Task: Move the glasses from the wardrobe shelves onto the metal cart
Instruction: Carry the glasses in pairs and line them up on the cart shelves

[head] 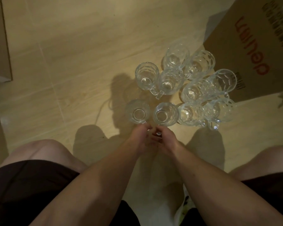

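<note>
Both bare forearms reached forward and down between the bent knees. The left hand [141, 136] and right hand [164, 138] met, fingers curled inward, knuckles nearly touching.

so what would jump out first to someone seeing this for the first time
A cluster of clear glass mugs standing upright on the pale wooden floor, right of centre, is what catches the eye. Just below them the left hand and right hand meet at the handles of the two nearest mugs, fingers curled, with bare knees on either side. A cardboard box with red lettering fills the upper right corner beside the mugs.
</note>
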Demonstrator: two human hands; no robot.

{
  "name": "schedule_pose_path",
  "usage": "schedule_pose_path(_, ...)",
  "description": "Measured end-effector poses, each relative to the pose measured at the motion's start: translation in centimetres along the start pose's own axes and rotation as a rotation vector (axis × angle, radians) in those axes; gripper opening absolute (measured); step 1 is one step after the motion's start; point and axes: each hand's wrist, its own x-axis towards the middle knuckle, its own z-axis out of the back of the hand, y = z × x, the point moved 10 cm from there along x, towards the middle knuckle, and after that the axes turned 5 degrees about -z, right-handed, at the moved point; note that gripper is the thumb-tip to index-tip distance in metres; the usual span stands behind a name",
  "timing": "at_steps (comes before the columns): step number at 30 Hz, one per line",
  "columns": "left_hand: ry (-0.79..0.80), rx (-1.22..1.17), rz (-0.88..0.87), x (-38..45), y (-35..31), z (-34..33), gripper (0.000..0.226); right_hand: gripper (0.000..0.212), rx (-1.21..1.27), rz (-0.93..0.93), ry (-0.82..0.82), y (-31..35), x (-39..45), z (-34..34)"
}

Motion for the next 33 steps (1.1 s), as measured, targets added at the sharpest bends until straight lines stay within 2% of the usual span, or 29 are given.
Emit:
schedule_pose_path(2, -0.064, 0.001, -0.033, 0.2, -0.2, 1.1, 0.038, 0.015, -0.054, 0.021, -0.038, 0.7, -0.8, 0.7)
schedule_pose_path(3, -0.088, -0.016, -0.04, -0.3, -0.3, 1.6, 0.038, 0.011, -0.08, 0.021, -0.043, 1.0, -1.5, 0.8)
schedule_pose_path(5, -0.099, -0.04, -0.014, -2.8, -0.8, 2.1, 0.016, 0.013, -0.099, -0.015, -0.05, 1.1, -3.2, 1.0)
schedule_pose_path(9, -0.091, -0.055, 0.094, -8.3, -0.4, 3.2, 0.017, 0.022, -0.115, -0.113, -0.059, 0.5, -8.8, 1.5)
schedule_pose_path(15, -0.111, -0.043, 0.109, -22.0, -4.3, 3.2, 0.013, 0.007, -0.187, -0.126, -0.054, 4.1, -23.1, 2.2)
schedule_pose_path(21, -0.059, 0.011, 0.026, -38.8, -13.1, 1.3, 0.012, 0.013, -0.229, -0.035, -0.011, 12.2, -40.9, 1.6)
schedule_pose_path(24, 0.0, 0.041, -0.024, -47.0, -18.4, -0.8, 0.035, 0.019, -0.242, 0.038, -0.008, 17.0, -49.6, 1.5)
schedule_pose_path(26, 0.019, 0.016, -0.064, -51.6, -22.2, -2.2, 0.043, 0.021, -0.24, 0.098, 0.009, 20.3, -54.8, 1.1)
schedule_pose_path(33, 0.107, 0.042, -0.326, -63.4, -34.1, -6.9, 0.034, 0.031, -0.172, 0.371, 0.015, 29.9, -70.1, 0.8)
